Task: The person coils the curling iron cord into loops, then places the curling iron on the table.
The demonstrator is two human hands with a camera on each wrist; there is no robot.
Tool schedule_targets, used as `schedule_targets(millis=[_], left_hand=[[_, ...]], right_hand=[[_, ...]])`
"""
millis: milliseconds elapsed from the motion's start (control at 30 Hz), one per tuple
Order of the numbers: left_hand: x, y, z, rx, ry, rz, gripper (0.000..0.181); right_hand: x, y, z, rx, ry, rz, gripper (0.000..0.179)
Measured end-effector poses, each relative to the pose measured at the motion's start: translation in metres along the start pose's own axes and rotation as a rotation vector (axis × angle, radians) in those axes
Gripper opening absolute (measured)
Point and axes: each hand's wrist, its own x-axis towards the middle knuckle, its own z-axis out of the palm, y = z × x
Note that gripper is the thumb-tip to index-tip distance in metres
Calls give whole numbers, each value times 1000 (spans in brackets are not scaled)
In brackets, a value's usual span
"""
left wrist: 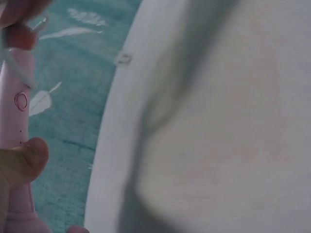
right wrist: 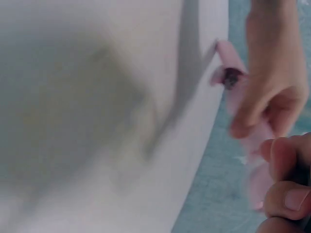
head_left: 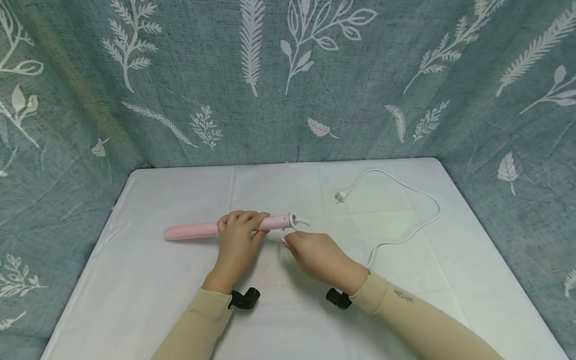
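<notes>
A slim pink hair straightener [head_left: 191, 231] lies crosswise over the middle of the table, its cord end toward the right. My left hand [head_left: 238, 242] grips its handle from above, with the thumb [left wrist: 35, 158] on the near side. A round button [left wrist: 21, 101] shows on the handle in the left wrist view. Beside the cord end, my right hand [head_left: 321, 255] pinches the white power cord [head_left: 303, 223], which loops around that end. The exact pinch is partly hidden behind the fingers. In the right wrist view, my right fingers [right wrist: 286, 194] are curled near the pink handle [right wrist: 262, 138].
The rest of the cord [head_left: 437, 207] curves across the right half of the white-covered table [head_left: 180, 190] to a plug [head_left: 340, 196] near the back. Patterned green fabric [head_left: 270, 130] hangs behind and at both sides. Dark camera mounts [head_left: 245, 298] sit at both wrists.
</notes>
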Motion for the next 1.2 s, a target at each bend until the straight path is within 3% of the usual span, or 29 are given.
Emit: schedule_targets(millis=[200,367,567,867,1067,1200], left_hand=[[-7,4,7,52,-140,63,33],[-10,3,8,46,-171,128,34],[-10,2,6,-3,-158,187,34],[-13,0,1,-110,-83,268,33],[-13,0,-4,-160,-47,252,35],[-12,1,-8,-172,-27,224,36]], right_hand=[[6,0,-11,-50,-44,-35,12],[12,12,-20,28,-65,-4,8],[19,31,-25,223,-51,75,10],[18,64,-9,605,-11,310,16],[13,74,8,642,8,370,22],[10,69,22,615,-17,350,20]])
